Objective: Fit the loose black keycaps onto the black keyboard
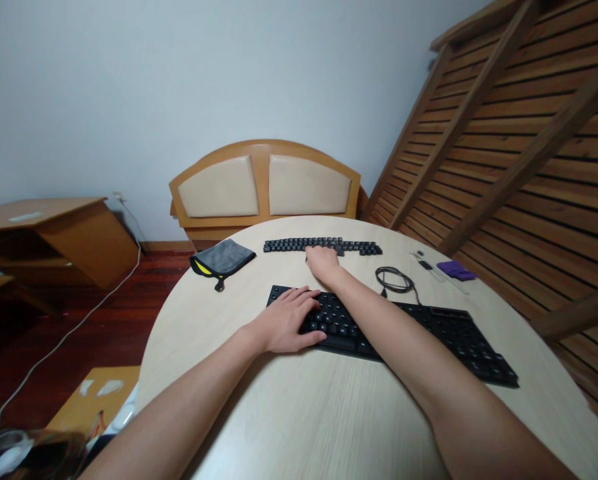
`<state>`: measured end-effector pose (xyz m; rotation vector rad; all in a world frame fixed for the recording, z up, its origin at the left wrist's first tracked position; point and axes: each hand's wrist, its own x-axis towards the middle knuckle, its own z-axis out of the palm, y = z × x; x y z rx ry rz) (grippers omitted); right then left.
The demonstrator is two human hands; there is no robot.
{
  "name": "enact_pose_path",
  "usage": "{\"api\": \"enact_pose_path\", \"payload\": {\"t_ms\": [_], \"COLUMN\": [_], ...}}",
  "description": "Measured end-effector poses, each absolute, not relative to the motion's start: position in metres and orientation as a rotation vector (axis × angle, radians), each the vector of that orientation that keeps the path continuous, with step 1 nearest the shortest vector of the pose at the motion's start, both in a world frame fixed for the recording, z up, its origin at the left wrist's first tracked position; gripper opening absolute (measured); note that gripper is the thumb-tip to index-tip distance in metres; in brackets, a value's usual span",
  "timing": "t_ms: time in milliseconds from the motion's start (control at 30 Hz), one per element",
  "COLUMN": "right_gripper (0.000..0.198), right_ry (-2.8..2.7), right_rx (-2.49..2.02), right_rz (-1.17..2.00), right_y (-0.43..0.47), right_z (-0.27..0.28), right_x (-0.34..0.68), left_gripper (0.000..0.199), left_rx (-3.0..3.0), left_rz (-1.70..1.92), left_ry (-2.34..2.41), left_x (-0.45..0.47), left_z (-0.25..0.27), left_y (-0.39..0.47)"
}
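Observation:
A black keyboard (453, 337) lies at a slant across the round table, with my right forearm passing over its middle. My left hand (289, 321) rests palm down on its left part, fingers spread over the keys and thumb along the front edge. Beyond the keyboard, loose black keycaps (289, 246) are laid out in rows. At the near edge of those rows is my right hand (323, 264), its fingers curled down and drawn together. A small dark bit shows beside its fingers; what they pinch, if anything, is hidden.
A coiled black cable (397, 288) sits behind the keyboard. To the left lies a grey cloth (223, 259) with a yellow and black edge. Thin tools (435, 270) and a purple cloth (456, 270) are at the right. A wooden headboard (263, 177) stands behind the pale table (213, 320).

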<state>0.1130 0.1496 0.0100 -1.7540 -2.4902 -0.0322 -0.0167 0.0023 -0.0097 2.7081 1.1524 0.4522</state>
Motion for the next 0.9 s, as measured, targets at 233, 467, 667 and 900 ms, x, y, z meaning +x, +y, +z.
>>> {"api": "enact_pose_path", "payload": {"t_ms": [233,467,667,900], "right_gripper": [0.022,0.014,0.013,0.019], "right_ry": [-2.496,-2.272,-2.154,-2.254], "right_rx": [-1.569,-1.145,-1.15,-1.072], "right_rz": [0.029,0.4,0.557,0.489], "right_y": [0.092,0.032,0.01,0.007], "right_z": [0.016,-0.002,-0.01,-0.013], "right_x": [0.165,0.223,0.23,0.23], "left_gripper": [0.049,0.051,0.048,0.042], "left_rx": [2.735,2.766,2.754,2.71], "left_rz": [0.458,0.44,0.48,0.555], "left_ry": [1.146,1.129,1.081,0.91], "left_x": [-0.018,-0.018,-0.017,-0.011], "left_z": [-0.012,-0.013,-0.007,-0.002], "left_y": [0.003,0.004,0.0,-0.003]}}
